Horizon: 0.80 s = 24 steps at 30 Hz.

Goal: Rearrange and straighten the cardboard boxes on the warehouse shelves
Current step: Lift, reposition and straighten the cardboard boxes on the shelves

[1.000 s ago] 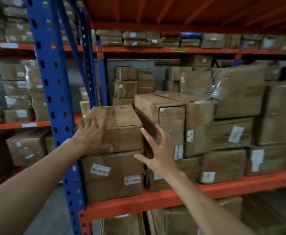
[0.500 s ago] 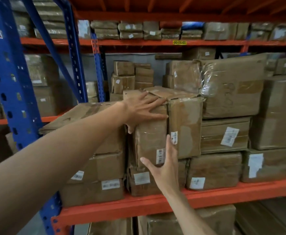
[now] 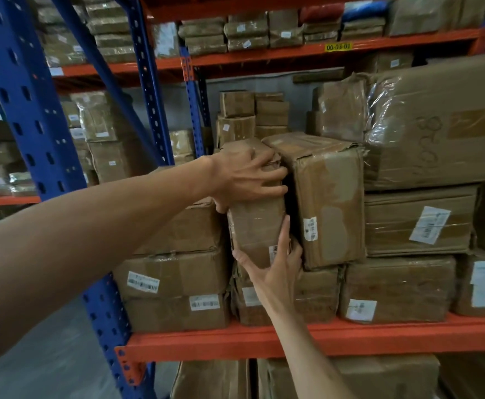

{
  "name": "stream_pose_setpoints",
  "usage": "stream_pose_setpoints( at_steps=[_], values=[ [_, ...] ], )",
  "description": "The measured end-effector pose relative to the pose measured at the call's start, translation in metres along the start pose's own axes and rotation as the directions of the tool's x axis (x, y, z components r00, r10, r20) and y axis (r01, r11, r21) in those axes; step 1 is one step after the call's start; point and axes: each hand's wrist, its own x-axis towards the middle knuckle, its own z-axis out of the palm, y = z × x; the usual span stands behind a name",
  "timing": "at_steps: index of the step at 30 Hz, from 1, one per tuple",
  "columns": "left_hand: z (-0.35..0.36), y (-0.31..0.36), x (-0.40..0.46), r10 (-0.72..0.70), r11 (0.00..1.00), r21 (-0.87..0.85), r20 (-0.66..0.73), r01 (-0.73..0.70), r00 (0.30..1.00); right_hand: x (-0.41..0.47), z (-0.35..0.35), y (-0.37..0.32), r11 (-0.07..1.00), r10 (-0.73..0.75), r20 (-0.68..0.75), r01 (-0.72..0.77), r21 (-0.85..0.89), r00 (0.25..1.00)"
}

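- Orange shelf beam point(image 3: 350, 338) w/ stacked cardboard boxes.
- Tall narrow box point(image 3: 257, 223) upright atop a lower box, just beside taped box point(image 3: 330, 197), dark gap btwn.
- L hand point(image 3: 244, 177) clamps its top; R hand point(image 3: 275, 272) grips its lower R corner.

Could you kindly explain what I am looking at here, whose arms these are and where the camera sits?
There is no machine here: a person wears one wide-angle camera on the head, so you look forward and down along both bare arms. The scene is a warehouse rack with blue uprights and an orange shelf beam, stacked with taped cardboard boxes.

The left hand lies over the top front edge of a tall narrow box. The right hand grips that same box at its lower right corner, fingers reaching into the gap beside the neighbouring box. The narrow box stands on a lower box. So both hands hold one box, apparently straightening it.
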Motion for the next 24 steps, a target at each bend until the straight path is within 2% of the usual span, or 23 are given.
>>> stream_pose_setpoints(
  at_steps=[3,6,9,12,19,24],
  values=[
    [-0.007,-0.001,-0.014,-0.009,1.000,0.009,0.024,0.008,1.000,-0.010,-0.001,-0.002,0.996,-0.091,-0.018,0.091,0.001,0.996],
    [-0.021,-0.003,-0.027,0.017,1.000,0.012,0.021,-0.017,1.000,-0.030,-0.005,-0.011,0.993,-0.120,-0.084,0.119,-0.021,0.989],
    [-0.037,-0.008,-0.040,0.054,0.998,0.032,-0.007,-0.054,0.999,-0.044,-0.012,-0.028,0.991,-0.131,-0.152,0.135,0.013,0.980],
    [-0.049,-0.019,-0.064,0.067,0.997,-0.023,-0.042,-0.068,0.997,-0.054,-0.019,-0.054,0.980,-0.199,-0.199,0.194,-0.046,0.960],
    [-0.032,-0.047,-0.121,-0.039,0.983,-0.184,-0.132,0.014,0.990,-0.049,-0.043,-0.106,0.896,-0.421,-0.187,0.374,-0.238,0.888],
    [-0.019,-0.053,-0.141,-0.101,0.966,-0.251,-0.132,0.065,0.986,-0.039,-0.052,-0.121,0.838,-0.499,-0.138,0.436,-0.327,0.855]
  ],
)
